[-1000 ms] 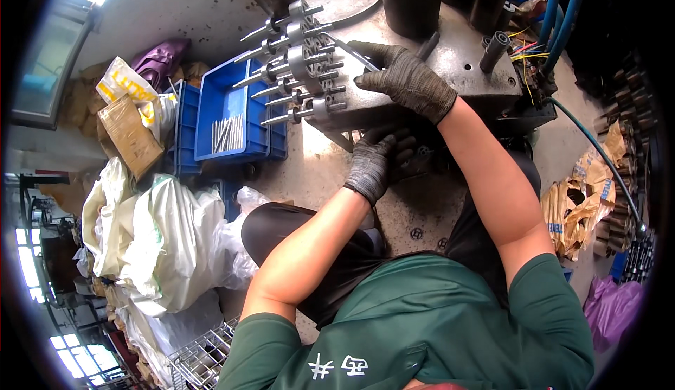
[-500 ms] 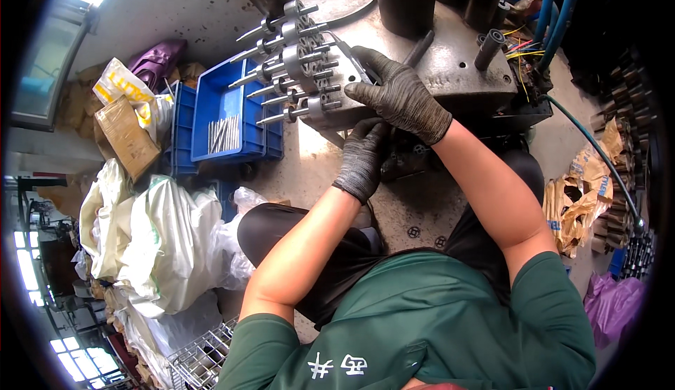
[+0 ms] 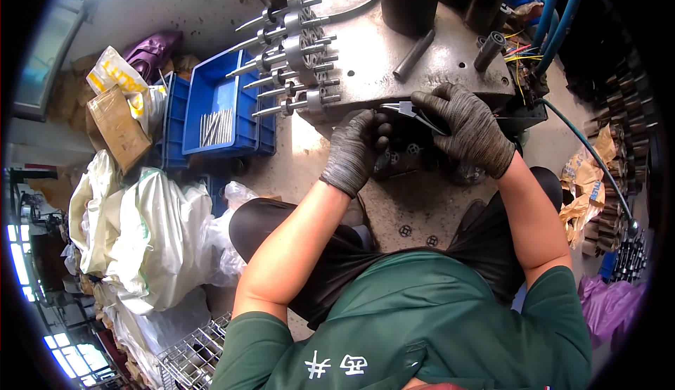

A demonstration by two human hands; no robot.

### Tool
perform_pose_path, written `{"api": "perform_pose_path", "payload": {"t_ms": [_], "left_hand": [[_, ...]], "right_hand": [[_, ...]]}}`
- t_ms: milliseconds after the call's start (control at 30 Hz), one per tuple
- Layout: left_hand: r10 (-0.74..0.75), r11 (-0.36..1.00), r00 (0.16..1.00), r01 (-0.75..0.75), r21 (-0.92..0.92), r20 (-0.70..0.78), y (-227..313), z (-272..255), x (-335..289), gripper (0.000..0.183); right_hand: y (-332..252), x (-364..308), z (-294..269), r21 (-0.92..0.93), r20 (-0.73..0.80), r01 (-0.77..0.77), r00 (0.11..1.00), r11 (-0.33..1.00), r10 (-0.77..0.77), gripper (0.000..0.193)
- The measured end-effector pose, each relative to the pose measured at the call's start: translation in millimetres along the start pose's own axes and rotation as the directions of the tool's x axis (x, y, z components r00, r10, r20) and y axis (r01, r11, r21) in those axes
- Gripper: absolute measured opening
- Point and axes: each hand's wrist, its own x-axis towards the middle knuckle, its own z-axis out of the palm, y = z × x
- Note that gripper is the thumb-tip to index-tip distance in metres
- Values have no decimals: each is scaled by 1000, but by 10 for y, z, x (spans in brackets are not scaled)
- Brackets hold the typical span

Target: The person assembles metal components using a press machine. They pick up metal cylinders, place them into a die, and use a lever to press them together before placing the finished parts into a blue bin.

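Observation:
My right hand (image 3: 472, 126), in a dark grey knit glove, grips a slim silver metal tool (image 3: 406, 109) that looks like a caliper. The tool lies over the front edge of the steel machine table (image 3: 439, 73). My left hand (image 3: 354, 149), gloved alike, is closed close to the tool's left end; whatever its curled fingers hold is hidden. Beyond my left hand, a row of round metal holders with pointed rods (image 3: 301, 51) stands along the table's left edge. A dark metal bar (image 3: 414, 55) rests on the table past my right hand.
Blue plastic bins (image 3: 247, 119) stand left of the table, one with several silver rods (image 3: 216, 128). White sacks (image 3: 165, 239) and a cardboard box (image 3: 118, 128) fill the left side. Blue hoses (image 3: 560, 28), loose wires and a short metal tube (image 3: 490, 50) are at the right.
My right hand has come back from the rod holders, moving right and nearer with the silver tool. My left hand has shifted slightly left, its curled fingers now beside the tool's end.

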Motion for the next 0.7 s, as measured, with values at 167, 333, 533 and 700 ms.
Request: {"api": "perform_pose_path", "payload": {"t_ms": [167,333,533,700], "left_hand": [[52,997,996,-48,-60,66,-8,-86,32,12],[20,999,995,-16,-44,99,16,-41,21,10],[-2,999,999,3,-37,45,3,-7,-5,11],[-10,1000,999,10,-12,47,10,-8,-4,12]], "right_hand": [[88,-83,69,-20,-40,56,998,998,-57,67],[46,-69,64,32,-69,88,994,996,-86,69],[2,-49,62,40,-44,64,997,997,-63,70],[19,-51,77,24,-26,47,999,999,-46,69]]}}
